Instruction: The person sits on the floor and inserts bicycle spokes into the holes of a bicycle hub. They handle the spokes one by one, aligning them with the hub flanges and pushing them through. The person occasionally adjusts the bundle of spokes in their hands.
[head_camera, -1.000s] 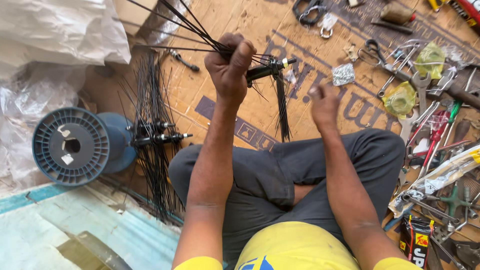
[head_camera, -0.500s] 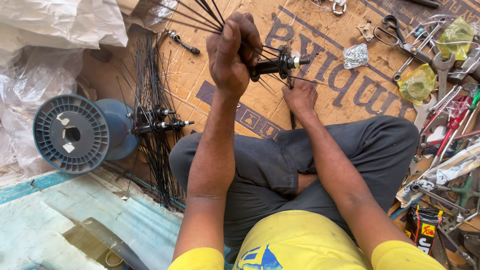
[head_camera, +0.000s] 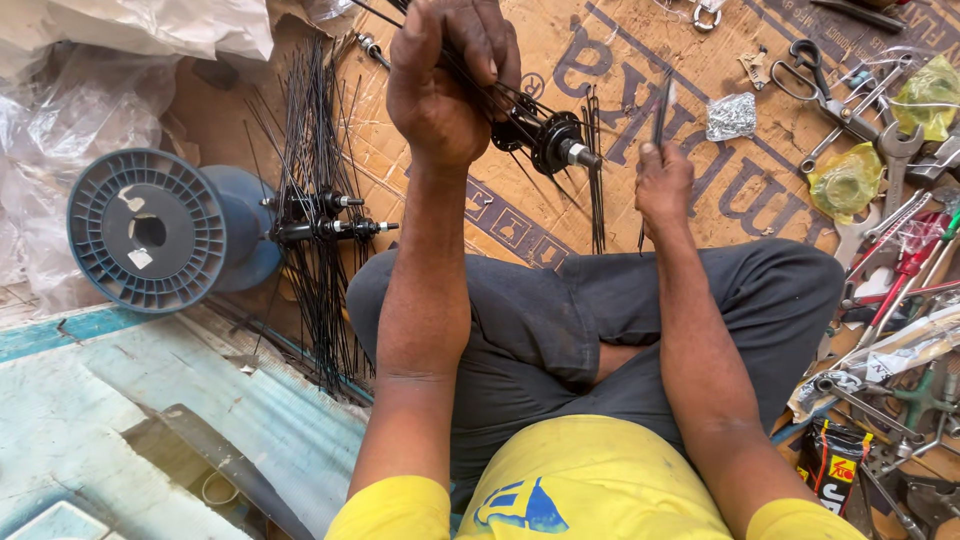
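Seated cross-legged on flattened brown cardboard (head_camera: 640, 60) spread over the floor, with pale blue-green painted boards (head_camera: 120, 400) at the lower left edge. Crumpled clear plastic sheeting (head_camera: 90, 60) banked along the upper left, hemming that side in. Just below it, a blue-grey plastic spool (head_camera: 150, 232) lying on its side, and right beside that a dark heap of loose black spokes (head_camera: 315, 200) with two more hubs (head_camera: 330, 215) resting across them. Crowded right edge: scissors (head_camera: 815, 75), spanners (head_camera: 895, 150), yellow-green plastic bags (head_camera: 848, 182), red-handled tools (head_camera: 905, 275), a crumpled foil packet (head_camera: 732, 116), all near one another and leaving little bare room there. Open cardboard only in the middle band ahead of the knees. Left hand (head_camera: 445, 85) raised and clenched around a fan of spokes running into the black wheel hub (head_camera: 548, 140), held up above the cardboard, just right of that fist. Right hand (head_camera: 662, 180) lower and apart from the hub, pinching a single thin spoke (head_camera: 660, 105) upright between its fingertips. Dark grey trousers (head_camera: 560, 320) and yellow shirt (head_camera: 590, 480) filling the near edge.
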